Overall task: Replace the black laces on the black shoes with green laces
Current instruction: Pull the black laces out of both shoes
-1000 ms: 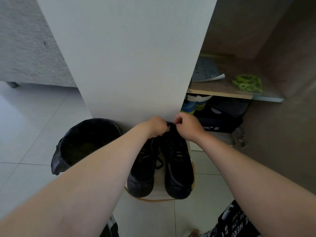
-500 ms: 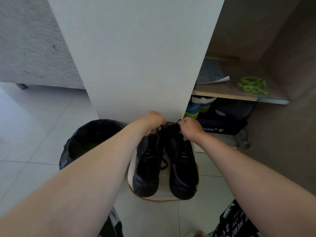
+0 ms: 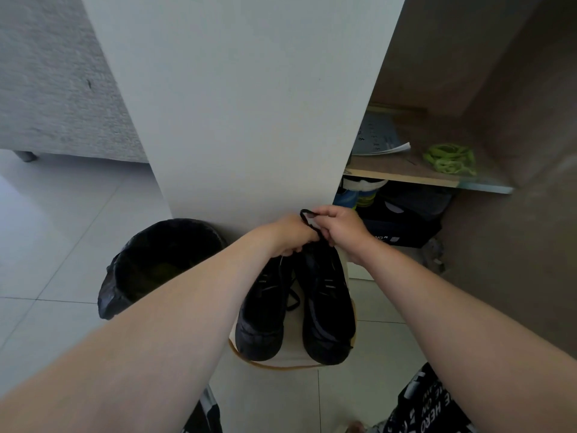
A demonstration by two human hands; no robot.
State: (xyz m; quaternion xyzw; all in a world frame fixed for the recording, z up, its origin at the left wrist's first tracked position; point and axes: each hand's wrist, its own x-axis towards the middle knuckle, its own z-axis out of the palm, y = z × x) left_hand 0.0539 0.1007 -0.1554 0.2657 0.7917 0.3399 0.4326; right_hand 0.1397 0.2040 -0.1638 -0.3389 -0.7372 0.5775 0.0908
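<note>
Right hand [image 3: 340, 228]: is pinching a loop of the black lace [image 3: 307, 218].
Left hand [image 3: 290, 234]: is gripping the top of the black shoes [image 3: 327, 307] (just beside the right hand).
Black shoes: are sitting side by side on a round stool [image 3: 293, 361].
Green laces [image 3: 449, 157]: are lying on the shelf [image 3: 402, 176], at 2 o'clock from the shoes.
Bin [image 3: 156, 264]: is standing at 9 o'clock.

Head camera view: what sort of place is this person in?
Probably a home entryway or living room: an open wooden cupboard shelf sits above a dark shoebox, and a grey fabric sofa stands nearby.
</note>
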